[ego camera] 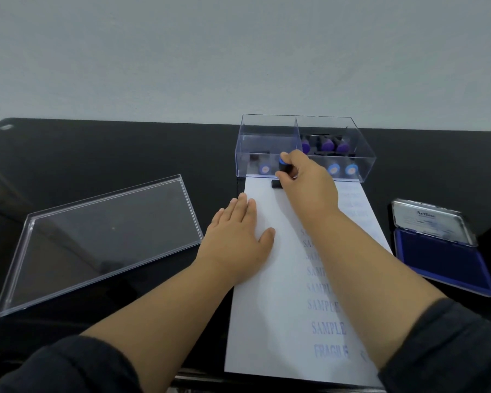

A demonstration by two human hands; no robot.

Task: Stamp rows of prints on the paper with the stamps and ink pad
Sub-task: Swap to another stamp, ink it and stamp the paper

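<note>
A white sheet of paper (pixel 270 307) lies lengthwise in front of me on the black table. It carries a column of blue prints reading SAMPLE and one reading FRAGILE (pixel 331 350), plus fainter prints at its far right. My right hand (pixel 309 182) grips a black stamp with a blue top (pixel 282 168), its base touching the paper's far left corner. My left hand (pixel 238 236) lies flat on the paper's left edge. The open blue ink pad (pixel 442 262) sits to the right of the paper.
A clear plastic box (pixel 304 129) with a divider stands just beyond the paper and holds several purple and blue-topped stamps. Its clear lid (pixel 102 239) lies on the table to the left. A grey wall rises behind the table's far edge.
</note>
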